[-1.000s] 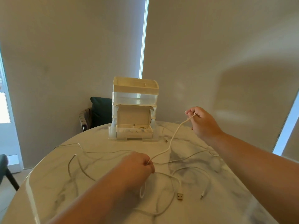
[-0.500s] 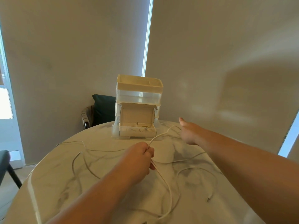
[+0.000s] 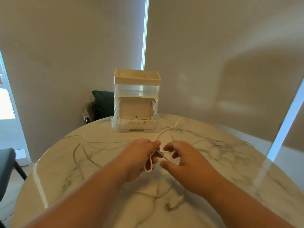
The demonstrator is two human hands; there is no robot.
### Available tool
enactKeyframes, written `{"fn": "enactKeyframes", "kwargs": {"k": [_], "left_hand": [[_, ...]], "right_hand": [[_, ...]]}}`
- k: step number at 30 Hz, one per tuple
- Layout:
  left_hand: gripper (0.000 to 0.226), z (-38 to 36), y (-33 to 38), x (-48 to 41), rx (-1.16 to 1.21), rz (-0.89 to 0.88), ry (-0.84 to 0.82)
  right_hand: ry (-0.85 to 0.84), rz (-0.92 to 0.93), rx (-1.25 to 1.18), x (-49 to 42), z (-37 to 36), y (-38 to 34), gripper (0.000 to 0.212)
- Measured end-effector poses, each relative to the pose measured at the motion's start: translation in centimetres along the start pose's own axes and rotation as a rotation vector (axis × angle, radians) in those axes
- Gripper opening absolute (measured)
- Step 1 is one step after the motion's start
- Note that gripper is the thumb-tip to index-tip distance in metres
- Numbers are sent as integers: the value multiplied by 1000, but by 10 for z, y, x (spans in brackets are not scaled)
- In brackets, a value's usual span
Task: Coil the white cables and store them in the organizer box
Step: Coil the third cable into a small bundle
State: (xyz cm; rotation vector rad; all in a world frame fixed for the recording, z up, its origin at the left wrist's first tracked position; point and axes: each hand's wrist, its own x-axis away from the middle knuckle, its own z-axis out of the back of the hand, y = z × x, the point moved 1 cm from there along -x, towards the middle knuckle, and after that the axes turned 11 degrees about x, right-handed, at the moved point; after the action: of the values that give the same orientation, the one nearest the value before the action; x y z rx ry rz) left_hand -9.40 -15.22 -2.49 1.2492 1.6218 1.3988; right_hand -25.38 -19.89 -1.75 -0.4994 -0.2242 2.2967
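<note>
My left hand (image 3: 139, 157) grips a white cable (image 3: 166, 130) above the round marble table (image 3: 246, 170), with a small loop of it hanging below the fingers. From the hand the cable runs up and right toward the organizer box (image 3: 136, 99) at the table's far edge. My right hand (image 3: 182, 163) hovers just right of the loop, fingers spread and curved, holding nothing. The box's bottom drawer (image 3: 136, 125) is pulled out. A USB plug (image 3: 169, 206) of a white cable lies near the front. A second thin white cable (image 3: 79, 148) lies at the left.
A dark chair with a cushion (image 3: 102, 104) stands behind the table, left of the box. Another dark seat (image 3: 6, 163) is at the far left edge. Blinds cover the windows behind. More thin cable trails across the right of the table (image 3: 213, 143).
My right hand has let go of the cable and drawn back from near the box to beside my left hand. A small loop now hangs from my left hand.
</note>
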Motion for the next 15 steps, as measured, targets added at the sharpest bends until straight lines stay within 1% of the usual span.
{"fn": "enactKeyframes", "kwargs": {"k": [2, 5, 7, 9, 11, 13, 15], "left_hand": [[25, -2, 0, 3, 148, 71, -63], [21, 3, 2, 4, 268, 97, -111], [22, 5, 3, 5, 279, 86, -131], [22, 4, 5, 7, 250, 76, -135], [22, 0, 5, 8, 217, 66, -141], [23, -3, 3, 8, 202, 73, -152], [25, -4, 2, 7, 191, 87, -162]], "right_hand": [[16, -1, -2, -4, -9, 6, 28], [64, 3, -47, -8, -15, 14, 22], [116, 25, -90, -8, -11, 17, 21], [202, 42, -166, -8, -5, 18, 21], [229, -14, -304, -7, 1, 18, 26], [187, -126, -461, -9, 0, 19, 29], [165, -202, -507, -12, -4, 22, 25]]}}
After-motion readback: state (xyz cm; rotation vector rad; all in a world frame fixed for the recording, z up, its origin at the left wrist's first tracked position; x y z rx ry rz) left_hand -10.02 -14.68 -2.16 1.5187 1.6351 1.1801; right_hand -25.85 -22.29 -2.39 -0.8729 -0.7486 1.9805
